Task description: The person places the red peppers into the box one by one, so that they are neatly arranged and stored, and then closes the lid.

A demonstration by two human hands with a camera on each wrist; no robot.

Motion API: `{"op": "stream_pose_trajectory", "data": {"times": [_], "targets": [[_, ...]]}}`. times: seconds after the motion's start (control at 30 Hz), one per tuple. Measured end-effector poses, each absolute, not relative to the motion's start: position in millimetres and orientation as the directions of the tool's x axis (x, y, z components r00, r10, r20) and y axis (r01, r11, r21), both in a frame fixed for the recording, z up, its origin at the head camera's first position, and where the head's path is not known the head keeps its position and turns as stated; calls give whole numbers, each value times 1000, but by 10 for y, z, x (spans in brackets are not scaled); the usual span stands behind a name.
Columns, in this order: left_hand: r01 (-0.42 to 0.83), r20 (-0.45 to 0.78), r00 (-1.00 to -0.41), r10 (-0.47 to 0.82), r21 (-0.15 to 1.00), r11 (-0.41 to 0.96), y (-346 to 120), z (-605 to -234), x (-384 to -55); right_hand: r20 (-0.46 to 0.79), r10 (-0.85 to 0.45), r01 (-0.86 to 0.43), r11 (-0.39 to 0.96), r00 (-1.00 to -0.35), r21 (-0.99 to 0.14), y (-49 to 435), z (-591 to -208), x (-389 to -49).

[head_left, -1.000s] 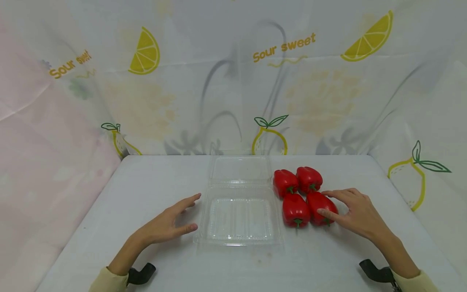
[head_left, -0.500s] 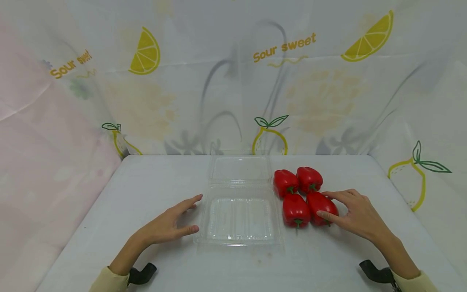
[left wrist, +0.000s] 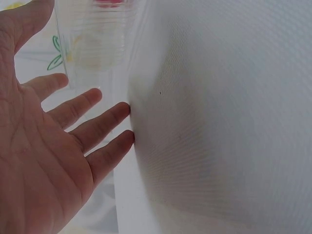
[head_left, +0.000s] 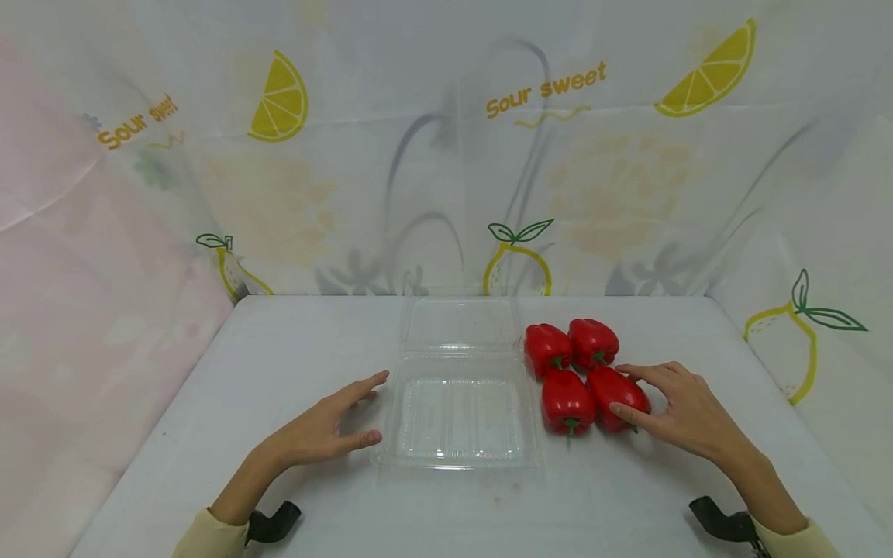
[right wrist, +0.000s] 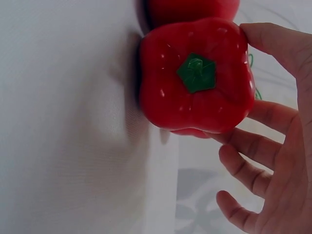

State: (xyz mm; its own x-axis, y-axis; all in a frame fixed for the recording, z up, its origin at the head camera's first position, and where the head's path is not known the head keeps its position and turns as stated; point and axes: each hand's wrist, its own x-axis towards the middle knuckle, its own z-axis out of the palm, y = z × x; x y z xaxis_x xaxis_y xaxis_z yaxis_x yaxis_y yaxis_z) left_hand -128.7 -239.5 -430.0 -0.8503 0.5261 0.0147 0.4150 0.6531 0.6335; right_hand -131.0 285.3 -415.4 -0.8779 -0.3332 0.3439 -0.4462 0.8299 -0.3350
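Note:
My right hand holds the near right red bell pepper, thumb on its near side and fingers at its far side. In the right wrist view this pepper's green stem faces the camera, and the two lower fingers stay off it. Against it on the left lies another red bell pepper, with two more behind, a back left pepper and a back right pepper. My left hand has its fingers spread beside the left edge of a clear plastic clamshell box, holding nothing.
The box's clear lid lies folded back toward the rear edge of the white table. A printed cloth hangs behind the table. Black wrist mounts sit below both forearms.
The near right pepper has turned slightly under my right hand, its stem end shifting a little to the right. My left hand stays almost still.

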Motion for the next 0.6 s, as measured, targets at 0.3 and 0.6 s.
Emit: {"op": "stream_pose_trajectory", "data": {"times": [0.3,0.6], "targets": [[422,16,-847,531,628,654,-2398,-4311,-1290,312,-321,-427,820,-894,-381,2860,-4149,-1315],[412,9,-852,524,629,659,-2403,-4325,-1294,272,-313,-407,800,-910,-441,2871,-4146,-1314]]}}
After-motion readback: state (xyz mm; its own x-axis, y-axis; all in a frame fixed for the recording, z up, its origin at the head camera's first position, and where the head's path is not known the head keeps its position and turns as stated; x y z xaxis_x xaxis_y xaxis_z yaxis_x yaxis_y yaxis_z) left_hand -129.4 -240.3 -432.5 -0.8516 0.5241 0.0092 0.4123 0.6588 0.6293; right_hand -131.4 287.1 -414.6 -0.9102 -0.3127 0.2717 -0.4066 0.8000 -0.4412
